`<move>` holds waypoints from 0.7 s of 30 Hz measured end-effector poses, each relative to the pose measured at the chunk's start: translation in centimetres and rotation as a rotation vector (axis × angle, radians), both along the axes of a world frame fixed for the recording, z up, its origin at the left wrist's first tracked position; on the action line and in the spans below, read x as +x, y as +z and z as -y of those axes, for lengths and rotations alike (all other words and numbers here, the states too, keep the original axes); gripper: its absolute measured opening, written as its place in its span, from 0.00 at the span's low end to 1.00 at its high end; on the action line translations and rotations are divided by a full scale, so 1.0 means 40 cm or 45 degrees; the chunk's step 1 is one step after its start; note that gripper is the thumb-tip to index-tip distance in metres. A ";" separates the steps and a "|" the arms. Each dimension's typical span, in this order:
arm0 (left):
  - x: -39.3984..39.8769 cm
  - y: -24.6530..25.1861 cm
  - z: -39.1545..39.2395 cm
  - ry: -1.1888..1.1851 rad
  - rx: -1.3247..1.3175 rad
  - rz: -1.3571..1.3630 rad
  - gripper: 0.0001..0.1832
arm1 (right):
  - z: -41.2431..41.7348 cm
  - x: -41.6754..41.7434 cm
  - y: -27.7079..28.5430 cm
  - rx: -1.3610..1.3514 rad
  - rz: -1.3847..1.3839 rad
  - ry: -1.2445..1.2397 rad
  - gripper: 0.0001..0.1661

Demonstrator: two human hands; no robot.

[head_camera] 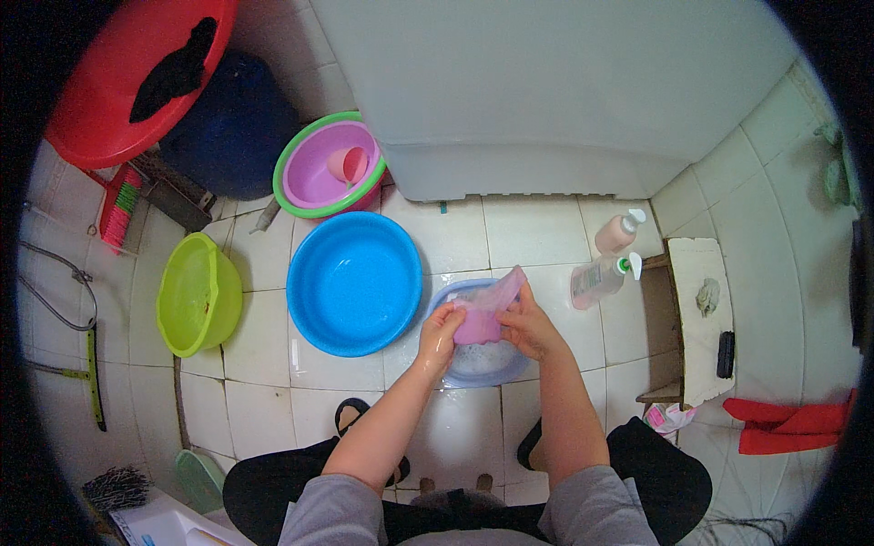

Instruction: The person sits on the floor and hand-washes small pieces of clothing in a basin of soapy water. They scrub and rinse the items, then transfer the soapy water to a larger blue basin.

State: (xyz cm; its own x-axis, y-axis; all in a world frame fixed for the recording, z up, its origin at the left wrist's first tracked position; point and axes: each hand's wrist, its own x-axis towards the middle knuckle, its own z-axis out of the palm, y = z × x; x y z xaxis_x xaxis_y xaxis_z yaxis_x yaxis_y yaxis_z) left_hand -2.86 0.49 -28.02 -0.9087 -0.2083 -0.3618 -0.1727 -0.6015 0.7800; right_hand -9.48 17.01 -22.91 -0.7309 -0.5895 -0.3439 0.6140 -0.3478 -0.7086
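Observation:
Both hands hold a wet pink cloth (480, 321) stretched between them. My left hand (439, 336) grips its left side, with wet suds on the wrist. At the right side, my right hand (531, 327) pinches the cloth, and one corner sticks up above the fingers. Directly below is a pale blue basin (488, 379) with foamy water in it; the hands and cloth hide part of its rim. Left of it stands a larger bright blue basin (354, 283) with a wet, shiny inside.
Two pump bottles, a clear one (595, 281) and a pink one (618, 232), stand right of the basin. Beyond them is a wooden stool (696, 273). A yellow-green basin (199, 297), stacked basins (300, 198) and a red basin (102, 89) holding black cloth are left. A large white appliance (546, 89) stands ahead.

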 end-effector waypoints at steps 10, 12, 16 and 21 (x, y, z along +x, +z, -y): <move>-0.005 -0.007 0.029 0.190 -0.979 -0.072 0.13 | -0.016 -0.035 -0.078 1.395 -1.262 -0.040 0.11; -0.011 -0.019 0.029 0.205 -0.773 -0.063 0.15 | 0.011 -0.023 -0.069 1.333 -1.435 -0.254 0.08; -0.027 -0.029 0.052 0.147 -0.328 0.109 0.20 | 0.122 0.049 -0.001 0.997 -0.643 -0.295 0.06; -0.019 -0.003 0.017 -0.281 0.394 0.223 0.24 | 0.205 0.119 0.036 0.872 -1.766 -0.283 0.15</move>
